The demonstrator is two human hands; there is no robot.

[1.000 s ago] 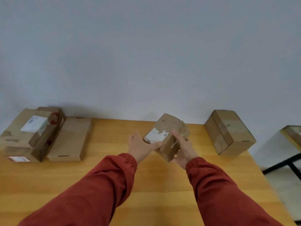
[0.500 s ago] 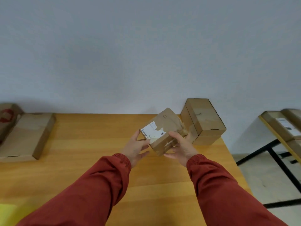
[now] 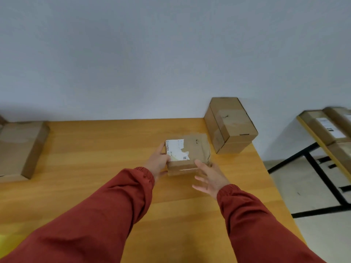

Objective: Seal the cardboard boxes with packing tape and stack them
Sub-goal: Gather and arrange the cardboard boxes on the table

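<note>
The small box (image 3: pixel 191 155) is sitting flat on the wooden table (image 3: pixel 106 149), toward its far right part, with a torn white label (image 3: pixel 175 149) facing up. A glossy strip seems to be running over its top and down the front, so I'm judging it to be taped already, though the blur is keeping me from being sure. The person's left hand (image 3: pixel 158 164) is gripping the box's left side, thumb up on the top edge. The right hand (image 3: pixel 211 179) is hovering at the near right corner with fingers spread and holding nothing; whether its thumb is touching the cardboard I cannot tell. Just beyond, near the wall, a taller box (image 3: pixel 232 124) is standing with tape shining across its top. It looks like the natural place for stacking, and the small box is lying just beside it, not on it. A flat box (image 3: pixel 20 149) is lying at the far left edge of the table, and I cannot tell whether it is sealed. No tape roll is showing anywhere. More boxes are resting on a side table (image 3: pixel 311 130) off to the right. So sealing appears to be partly done, with stacking not yet begun.
</note>
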